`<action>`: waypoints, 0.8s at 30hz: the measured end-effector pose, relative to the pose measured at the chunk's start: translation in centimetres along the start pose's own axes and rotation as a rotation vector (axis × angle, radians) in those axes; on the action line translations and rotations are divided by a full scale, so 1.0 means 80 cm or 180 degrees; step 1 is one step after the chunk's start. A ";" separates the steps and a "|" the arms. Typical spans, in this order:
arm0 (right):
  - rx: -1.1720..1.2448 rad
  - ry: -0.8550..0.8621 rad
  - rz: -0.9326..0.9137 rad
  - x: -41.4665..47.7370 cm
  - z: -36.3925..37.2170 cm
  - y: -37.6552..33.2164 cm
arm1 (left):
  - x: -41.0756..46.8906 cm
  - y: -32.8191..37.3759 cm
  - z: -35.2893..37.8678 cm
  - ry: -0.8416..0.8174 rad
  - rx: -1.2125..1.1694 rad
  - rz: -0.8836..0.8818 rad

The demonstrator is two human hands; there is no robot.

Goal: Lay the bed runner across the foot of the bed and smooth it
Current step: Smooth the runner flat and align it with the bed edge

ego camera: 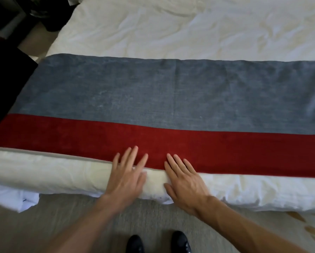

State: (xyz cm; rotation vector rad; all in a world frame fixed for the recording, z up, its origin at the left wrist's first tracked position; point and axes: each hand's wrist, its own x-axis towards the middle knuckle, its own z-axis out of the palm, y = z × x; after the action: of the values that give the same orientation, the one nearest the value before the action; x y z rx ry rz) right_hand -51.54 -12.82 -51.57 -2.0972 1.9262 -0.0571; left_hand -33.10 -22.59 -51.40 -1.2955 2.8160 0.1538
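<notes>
At far left of the frame, the bed runner (153, 99) already drapes over the side edge of the bed (171, 24), grey band toward the top, red band toward the bottom; near edge runs slightly askew, dropping toward the right. Laying step judged done. Lower centre: left hand (126, 175) flat, fingers spread, clamped on nothing, fingertips on the red band, palm on the white duvet (43, 172) at the foot. Just beside it, right hand (183, 179) likewise flat and spread, not gripping. Centre of the grey band: one faint vertical crease. Far right: folds in the grey near the frame edge. Remaining, by judgement: smooth outward, straighten the near edge.
</notes>
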 end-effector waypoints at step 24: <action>-0.0045 0.1154 0.0407 0.229 0.019 -0.281 | -0.038 -0.368 -0.042 0.0766 -0.0142 0.0826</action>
State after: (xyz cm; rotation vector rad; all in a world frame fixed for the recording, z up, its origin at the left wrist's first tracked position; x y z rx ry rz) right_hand -27.53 -29.13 -50.71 -2.0796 2.2642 -0.4243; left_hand -8.77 -39.67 -50.01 -1.0116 3.1960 0.0723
